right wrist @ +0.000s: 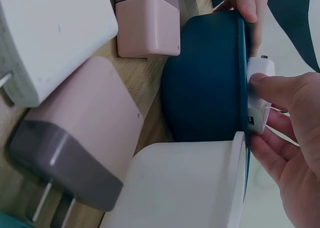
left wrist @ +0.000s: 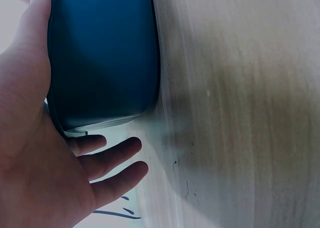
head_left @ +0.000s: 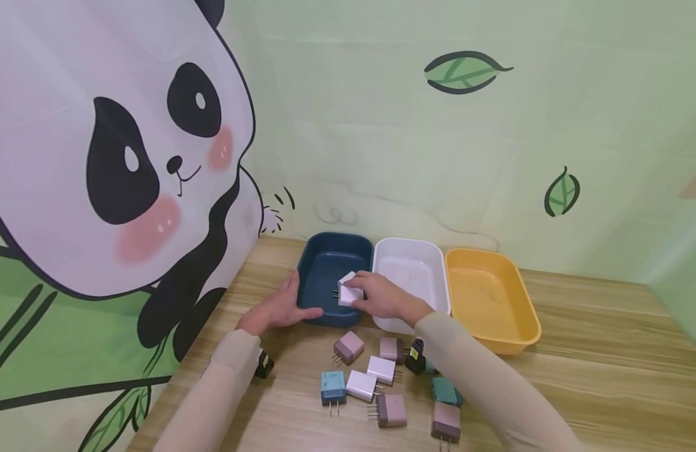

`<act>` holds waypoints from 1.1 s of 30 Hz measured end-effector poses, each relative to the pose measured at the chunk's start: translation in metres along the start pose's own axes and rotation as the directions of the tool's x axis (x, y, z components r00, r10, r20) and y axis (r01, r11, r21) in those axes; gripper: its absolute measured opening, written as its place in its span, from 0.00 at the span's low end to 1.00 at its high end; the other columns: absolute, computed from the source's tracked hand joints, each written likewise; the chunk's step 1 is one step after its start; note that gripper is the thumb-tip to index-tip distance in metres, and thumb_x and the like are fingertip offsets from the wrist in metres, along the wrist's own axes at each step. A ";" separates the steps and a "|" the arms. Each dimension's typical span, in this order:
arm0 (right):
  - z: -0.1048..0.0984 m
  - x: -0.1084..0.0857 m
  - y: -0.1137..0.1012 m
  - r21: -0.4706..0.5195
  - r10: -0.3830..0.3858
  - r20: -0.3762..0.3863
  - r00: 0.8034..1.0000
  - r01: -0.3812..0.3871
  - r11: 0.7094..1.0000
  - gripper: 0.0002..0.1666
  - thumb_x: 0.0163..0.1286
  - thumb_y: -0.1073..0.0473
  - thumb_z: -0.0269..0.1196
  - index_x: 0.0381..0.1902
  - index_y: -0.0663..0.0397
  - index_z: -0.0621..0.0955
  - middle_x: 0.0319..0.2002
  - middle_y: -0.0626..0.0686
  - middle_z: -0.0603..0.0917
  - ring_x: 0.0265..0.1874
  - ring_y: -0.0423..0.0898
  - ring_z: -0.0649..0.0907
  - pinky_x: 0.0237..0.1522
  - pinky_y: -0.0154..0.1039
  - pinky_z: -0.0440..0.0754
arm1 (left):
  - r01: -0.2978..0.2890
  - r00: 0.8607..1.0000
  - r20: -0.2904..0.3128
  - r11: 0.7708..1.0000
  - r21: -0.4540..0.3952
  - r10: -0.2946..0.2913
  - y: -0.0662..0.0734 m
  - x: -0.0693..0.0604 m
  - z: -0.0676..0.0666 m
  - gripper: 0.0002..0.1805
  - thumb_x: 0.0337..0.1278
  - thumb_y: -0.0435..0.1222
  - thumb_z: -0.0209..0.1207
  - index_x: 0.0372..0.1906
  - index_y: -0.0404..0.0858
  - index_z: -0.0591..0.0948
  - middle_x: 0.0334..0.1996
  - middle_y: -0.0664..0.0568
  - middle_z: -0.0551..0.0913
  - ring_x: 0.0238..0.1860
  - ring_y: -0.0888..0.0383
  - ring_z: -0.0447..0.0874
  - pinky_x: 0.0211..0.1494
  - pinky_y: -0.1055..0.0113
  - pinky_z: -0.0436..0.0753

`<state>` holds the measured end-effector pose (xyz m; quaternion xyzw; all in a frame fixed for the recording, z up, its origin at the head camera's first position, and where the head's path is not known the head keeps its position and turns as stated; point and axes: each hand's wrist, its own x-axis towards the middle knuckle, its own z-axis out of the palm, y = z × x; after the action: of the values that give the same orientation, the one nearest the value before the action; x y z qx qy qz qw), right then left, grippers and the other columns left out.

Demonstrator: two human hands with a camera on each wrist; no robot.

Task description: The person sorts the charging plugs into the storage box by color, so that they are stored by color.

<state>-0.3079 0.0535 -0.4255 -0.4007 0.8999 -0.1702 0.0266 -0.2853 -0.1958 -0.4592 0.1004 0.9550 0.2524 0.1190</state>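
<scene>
My right hand (head_left: 384, 296) holds two white USB wall chargers (head_left: 350, 297) together over the dark blue tray (head_left: 325, 267), their prongs pointing left. In the right wrist view, thumb and fingers pinch the white chargers (right wrist: 256, 119) at the tray's rim, and one USB port shows. At the tray's front left corner rests my left hand (head_left: 282, 304), its thumb at the rim. The left wrist view shows this hand's fingers (left wrist: 112, 158) spread and nearly straight beside the tray wall (left wrist: 105, 53).
Right of the blue tray stand a white tray (head_left: 410, 270) and a yellow tray (head_left: 486, 295). Several chargers lie in front: pink ones (head_left: 392, 410), white ones (head_left: 362, 385), a blue one (head_left: 333, 387), a green one (head_left: 445, 390) and black ones (head_left: 416, 358). A panda-printed wall cloth (head_left: 348, 125) hangs behind.
</scene>
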 end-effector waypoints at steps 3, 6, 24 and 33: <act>0.003 0.003 0.001 0.003 0.011 0.019 1.000 -0.011 1.000 0.23 0.64 0.56 0.65 0.56 0.56 0.79 0.52 0.54 0.79 0.47 0.46 0.78 0.52 0.39 0.76 | -0.001 1.000 -0.006 1.000 0.005 0.001 -0.001 0.000 0.000 0.65 0.49 0.63 0.59 0.72 0.28 0.35 0.73 0.33 0.39 0.71 0.40 0.46 0.69 0.48 0.55; 0.004 0.004 0.002 0.007 0.024 0.034 0.999 -0.024 1.000 0.23 0.64 0.56 0.65 0.56 0.56 0.79 0.52 0.54 0.79 0.48 0.46 0.78 0.52 0.39 0.76 | -0.003 1.000 -0.015 1.000 -0.001 0.003 -0.001 0.001 0.001 0.65 0.49 0.63 0.60 0.72 0.29 0.35 0.73 0.34 0.40 0.71 0.40 0.47 0.69 0.47 0.55; 0.005 0.006 0.006 0.049 -0.006 0.019 1.000 0.005 0.999 0.20 0.62 0.59 0.66 0.51 0.59 0.81 0.49 0.55 0.81 0.48 0.47 0.79 0.54 0.41 0.75 | 0.013 1.000 -0.006 1.000 0.002 -0.013 -0.001 0.000 0.000 0.65 0.48 0.64 0.59 0.72 0.29 0.35 0.73 0.34 0.40 0.71 0.40 0.47 0.69 0.47 0.55; -0.003 -0.003 0.009 0.080 -0.058 -0.033 0.998 0.061 0.995 0.18 0.61 0.66 0.65 0.49 0.67 0.80 0.46 0.60 0.81 0.45 0.56 0.80 0.50 0.45 0.77 | 0.009 1.000 -0.013 1.000 -0.014 -0.009 -0.001 0.000 0.000 0.65 0.48 0.63 0.60 0.72 0.30 0.35 0.73 0.34 0.40 0.71 0.40 0.47 0.69 0.47 0.55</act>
<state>-0.3124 0.0619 -0.4261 -0.4232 0.8802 -0.2134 0.0239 -0.2858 -0.1963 -0.4596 0.0936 0.9545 0.2590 0.1148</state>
